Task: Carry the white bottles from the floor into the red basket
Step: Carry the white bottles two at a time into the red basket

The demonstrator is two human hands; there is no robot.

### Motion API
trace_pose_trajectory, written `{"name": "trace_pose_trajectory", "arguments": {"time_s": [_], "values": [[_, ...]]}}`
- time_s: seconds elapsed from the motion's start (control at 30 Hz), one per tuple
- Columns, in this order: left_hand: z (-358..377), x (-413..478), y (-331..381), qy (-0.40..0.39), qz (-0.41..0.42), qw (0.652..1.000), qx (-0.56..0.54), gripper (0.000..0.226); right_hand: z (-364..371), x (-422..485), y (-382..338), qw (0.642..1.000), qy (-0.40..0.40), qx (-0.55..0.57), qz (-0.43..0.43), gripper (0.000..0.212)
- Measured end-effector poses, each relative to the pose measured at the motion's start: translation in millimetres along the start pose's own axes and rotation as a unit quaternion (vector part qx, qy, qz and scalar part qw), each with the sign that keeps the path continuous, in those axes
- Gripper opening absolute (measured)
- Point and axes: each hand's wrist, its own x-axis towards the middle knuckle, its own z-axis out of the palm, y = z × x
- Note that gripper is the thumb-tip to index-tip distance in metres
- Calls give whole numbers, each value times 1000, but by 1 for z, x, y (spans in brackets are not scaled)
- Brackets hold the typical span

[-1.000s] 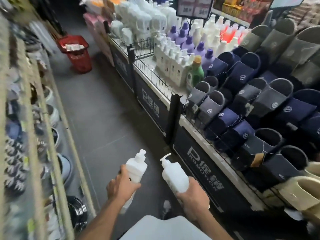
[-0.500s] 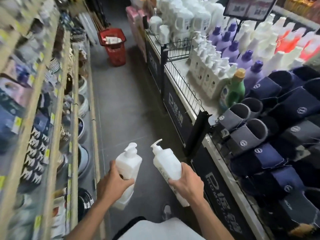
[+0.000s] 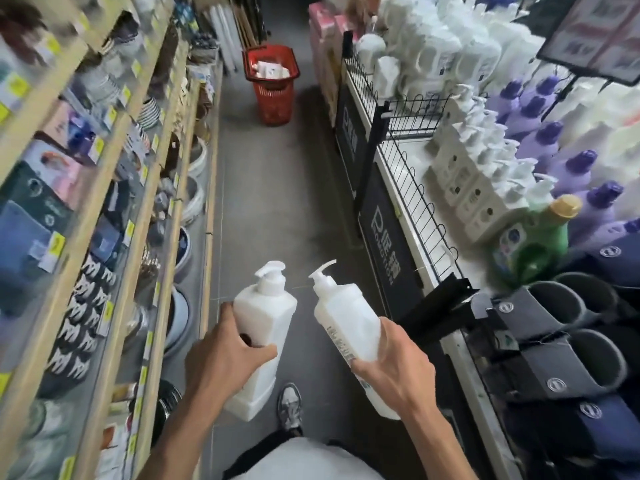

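Since half a second ago the view has swung so that the red basket (image 3: 273,102) sits nearer the middle of the aisle and looks closer. The slippers (image 3: 554,355) on the right have slid toward the lower right corner. Both hands keep the same hold as before.

The left hand (image 3: 221,362) is curled round the lower half of one white bottle (image 3: 265,313). Its thumb lies across the front face and its fingers are hidden behind. The right hand (image 3: 394,368) is wrapped round the lower half of a second white bottle (image 3: 346,320), with the thumb along the labelled side. The two bottles are close together but apart, held above the grey floor (image 3: 270,202) in front of the person's body, over a shoe (image 3: 289,403).

The left bottle's long axis runs almost straight away from the person. Its pump end points toward the basket and its spout turns left. The right bottle leans, with its base low and to the right and its pump up and to the left, so the two pump ends tilt toward each other. Its spout points up and to the right.

The basket stands on the floor at the far end of the aisle, well apart from the hands, between the shelf (image 3: 114,188) on the left and the bench (image 3: 420,237) on the right. Pale things lie in it, too blurred to identify.
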Motion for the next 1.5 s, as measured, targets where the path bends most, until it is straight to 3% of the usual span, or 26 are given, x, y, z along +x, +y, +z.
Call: {"name": "trace_pose_trajectory", "arguments": {"time_s": [0.33,0.7,0.87,1.07,1.23,1.5], "values": [[-48,96,20,-6,22,1000,-15,73,-12,81,-86,997,56,42,-18,69],[-64,189,45,7,-25,999,-20,78,-16,192,-123,998,12,54,-13,79],[-75,228,63,10,-60,998,-18,77,-25,235,-125,997,-3,72,3,79],[-84,283,73,28,-109,993,-38,90,-36,306,-140,998,-26,62,-7,74],[-98,340,83,33,-121,991,-45,75,-40,372,-166,997,-30,65,-25,80],[-112,460,92,3,-86,996,-21,86,-34,480,-236,998,-31,11,-44,71]]}}
